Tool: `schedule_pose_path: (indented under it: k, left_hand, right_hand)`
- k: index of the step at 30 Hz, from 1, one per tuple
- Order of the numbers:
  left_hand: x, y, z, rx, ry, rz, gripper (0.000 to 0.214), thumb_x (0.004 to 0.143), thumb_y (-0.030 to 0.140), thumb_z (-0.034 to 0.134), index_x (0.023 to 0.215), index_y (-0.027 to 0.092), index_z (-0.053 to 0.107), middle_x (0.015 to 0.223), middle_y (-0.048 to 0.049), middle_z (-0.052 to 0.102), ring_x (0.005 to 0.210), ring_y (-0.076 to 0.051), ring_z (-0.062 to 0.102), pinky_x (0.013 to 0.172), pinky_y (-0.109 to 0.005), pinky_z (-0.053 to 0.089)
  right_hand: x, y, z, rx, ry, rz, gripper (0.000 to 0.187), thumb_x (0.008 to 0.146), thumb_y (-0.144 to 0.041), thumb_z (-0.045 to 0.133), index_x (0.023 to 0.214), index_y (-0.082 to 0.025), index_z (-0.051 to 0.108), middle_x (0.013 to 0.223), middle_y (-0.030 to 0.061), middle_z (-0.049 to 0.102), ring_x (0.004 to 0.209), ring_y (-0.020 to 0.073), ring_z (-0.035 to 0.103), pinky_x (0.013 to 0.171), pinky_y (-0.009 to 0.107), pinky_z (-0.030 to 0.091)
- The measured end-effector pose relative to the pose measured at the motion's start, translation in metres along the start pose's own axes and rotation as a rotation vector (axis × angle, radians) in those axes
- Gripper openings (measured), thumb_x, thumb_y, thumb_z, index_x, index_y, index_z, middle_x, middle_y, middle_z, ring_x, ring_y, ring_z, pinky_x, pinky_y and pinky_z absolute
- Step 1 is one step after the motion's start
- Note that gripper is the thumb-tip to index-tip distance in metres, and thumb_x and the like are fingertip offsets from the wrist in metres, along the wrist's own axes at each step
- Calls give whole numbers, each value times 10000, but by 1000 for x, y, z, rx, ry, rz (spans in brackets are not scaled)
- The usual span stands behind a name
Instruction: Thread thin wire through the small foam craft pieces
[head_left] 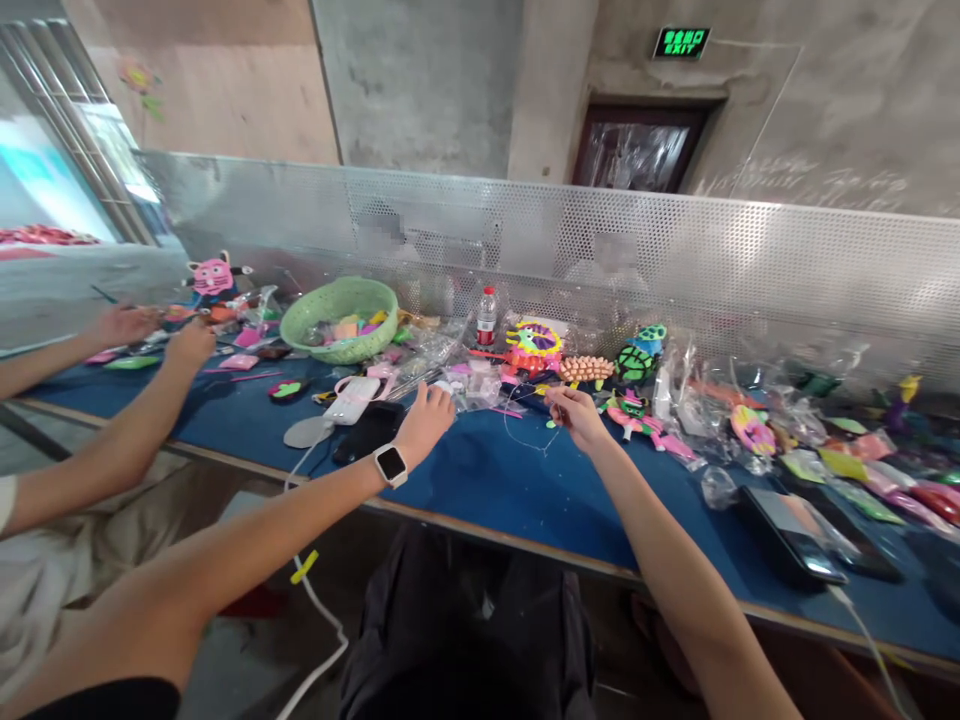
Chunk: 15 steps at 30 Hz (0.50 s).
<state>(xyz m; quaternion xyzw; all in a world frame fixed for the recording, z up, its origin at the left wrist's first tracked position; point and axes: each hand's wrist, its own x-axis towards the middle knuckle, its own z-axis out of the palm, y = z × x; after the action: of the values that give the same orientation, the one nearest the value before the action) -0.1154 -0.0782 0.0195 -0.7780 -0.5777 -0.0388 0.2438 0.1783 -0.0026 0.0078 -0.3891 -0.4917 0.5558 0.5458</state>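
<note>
My left hand (426,415), with a white watch on its wrist, reaches onto the blue table (495,480) among clear plastic bags (480,385). Its fingers are curled over something small that I cannot make out. My right hand (574,412) is pinched on a thin thread (525,437) that loops down onto the table. Just beyond it lie colourful foam craft toys: a yellow and pink one (534,347), a turtle (637,358) and a pink figure (637,412).
A green basket (341,318) with foam pieces and a small bottle (487,316) stand at the back by a perforated metal screen. Phones (795,530) lie at the right, a charger (352,400) at the left. Another person's hands (161,335) work at the far left.
</note>
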Motion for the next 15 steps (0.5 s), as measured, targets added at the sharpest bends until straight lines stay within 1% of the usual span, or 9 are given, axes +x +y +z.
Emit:
schedule_pose_path:
  k: [3, 7, 9, 12, 13, 15]
  left_hand:
    - [14, 0, 2, -37, 28, 27, 577, 989, -39, 368, 1270, 134, 841, 1299, -244, 757, 1397, -431, 594, 1288, -661, 350]
    - [25, 1, 5, -189, 90, 64, 598, 972, -29, 373, 1317, 127, 835, 1327, -258, 747, 1466, -450, 553, 1297, -691, 324]
    - [28, 2, 8, -267, 104, 86, 601, 969, -8, 390, 1348, 152, 829, 1326, -251, 749, 1487, -455, 538, 1293, -707, 324]
    - [27, 4, 12, -338, 93, 115, 580, 969, 31, 445, 1373, 198, 826, 1300, -231, 760, 1504, -457, 527, 1308, -730, 301]
    - [26, 4, 12, -345, 88, 120, 569, 968, 35, 458, 1366, 200, 830, 1298, -230, 761, 1505, -458, 527, 1312, -730, 295]
    - [23, 5, 12, -336, 75, 122, 543, 962, 20, 462, 1315, 167, 848, 1306, -251, 754, 1489, -459, 538, 1312, -715, 293]
  right_hand:
    - [0, -1, -2, -13, -3, -8, 564, 450, -608, 1038, 651, -204, 699, 708, 20, 697, 531, 88, 470, 487, 279, 277]
    - [-1, -2, -2, -29, -3, -15, 562, 455, -616, 1040, 654, -207, 709, 726, 22, 702, 540, 92, 474, 498, 285, 299]
    - [-1, -3, -3, -46, -11, -15, 552, 469, -618, 1035, 655, -213, 709, 702, 18, 689, 536, 95, 460, 500, 290, 299]
    - [0, -2, -3, -49, -9, -13, 549, 471, -619, 1032, 650, -221, 699, 651, 9, 654, 537, 103, 450, 499, 291, 289]
    - [0, -2, -3, -49, -5, -14, 552, 470, -620, 1034, 646, -221, 695, 633, 5, 640, 536, 104, 446, 499, 290, 283]
    - [1, -2, -4, -49, -3, -16, 558, 469, -621, 1039, 639, -218, 692, 611, -2, 619, 532, 100, 437, 500, 287, 274]
